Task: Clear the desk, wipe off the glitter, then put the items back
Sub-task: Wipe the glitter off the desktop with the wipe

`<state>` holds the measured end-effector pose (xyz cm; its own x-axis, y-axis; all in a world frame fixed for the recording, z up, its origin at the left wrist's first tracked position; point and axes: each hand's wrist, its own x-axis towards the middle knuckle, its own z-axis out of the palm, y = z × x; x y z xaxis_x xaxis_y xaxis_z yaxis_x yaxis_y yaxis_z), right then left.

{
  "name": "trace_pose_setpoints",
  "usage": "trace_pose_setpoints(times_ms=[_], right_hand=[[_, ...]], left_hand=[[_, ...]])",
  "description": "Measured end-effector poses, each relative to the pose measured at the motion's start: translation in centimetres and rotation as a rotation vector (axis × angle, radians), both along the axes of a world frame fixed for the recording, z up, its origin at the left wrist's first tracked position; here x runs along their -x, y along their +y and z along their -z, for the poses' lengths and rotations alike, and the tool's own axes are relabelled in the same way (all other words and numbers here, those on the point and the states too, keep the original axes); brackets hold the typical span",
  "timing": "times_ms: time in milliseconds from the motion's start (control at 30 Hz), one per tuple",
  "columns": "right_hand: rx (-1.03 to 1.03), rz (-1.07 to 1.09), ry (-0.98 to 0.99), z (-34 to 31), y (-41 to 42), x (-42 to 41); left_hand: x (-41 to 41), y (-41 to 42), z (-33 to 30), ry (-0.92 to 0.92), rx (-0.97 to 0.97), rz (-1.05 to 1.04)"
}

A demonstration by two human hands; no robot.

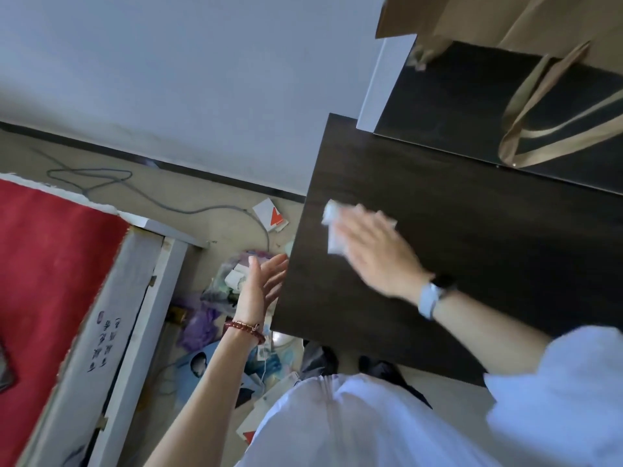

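Glitter cannot be made out on the dark bench [472, 264]. A white tissue [332, 227] lies near the bench's left edge — the right hand [377, 254] presses it flat, fingers straight and blurred. The left hand [263, 284] hovers open just off that left edge, fingers spread, palm up — above clutter on the floor [236, 298].

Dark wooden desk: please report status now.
Right hand flat, pressing white tissue on dark wooden desk. Left hand open at desk edge. Tan bag strap behind.
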<state>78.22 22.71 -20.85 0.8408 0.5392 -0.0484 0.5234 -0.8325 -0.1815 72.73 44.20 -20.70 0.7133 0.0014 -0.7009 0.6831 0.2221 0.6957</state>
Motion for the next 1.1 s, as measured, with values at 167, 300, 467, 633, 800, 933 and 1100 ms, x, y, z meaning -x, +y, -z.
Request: trace_pose_setpoints(times_ms=[167,300,467,633,800,933,1100], right_hand=[[-0.133,0.334,0.054,-1.1,4.6,1.3],[-0.099,-0.11,0.135,-0.5,6.2,10.9],[-0.146,-0.251,0.161,-0.5,0.7,12.2],[-0.814,0.592,0.453,-4.2,-2.3,11.6],[-0.695,0.916,0.297,-4.7,-4.0,8.8],[-0.508,0.947,0.055,-4.4,-6.2,9.5],[-0.147,0.897,0.115,-2.0,-8.4,11.6]], left_hand=[[0.5,-0.8,-0.8,-0.016,-0.071,0.025],[0.4,-1.1,-2.1,-0.036,-0.121,-0.012],[1.0,-1.5,-2.3,-0.13,-0.382,0.02],[2.4,-3.9,-3.8,-0.517,-0.855,0.245],[3.3,-8.7,-3.6,-0.876,-1.081,0.599],[3.4,-12.7,-1.9,-1.027,-1.212,1.176],[-1.4,-12.7,-0.8,-0.839,-1.333,1.337]])
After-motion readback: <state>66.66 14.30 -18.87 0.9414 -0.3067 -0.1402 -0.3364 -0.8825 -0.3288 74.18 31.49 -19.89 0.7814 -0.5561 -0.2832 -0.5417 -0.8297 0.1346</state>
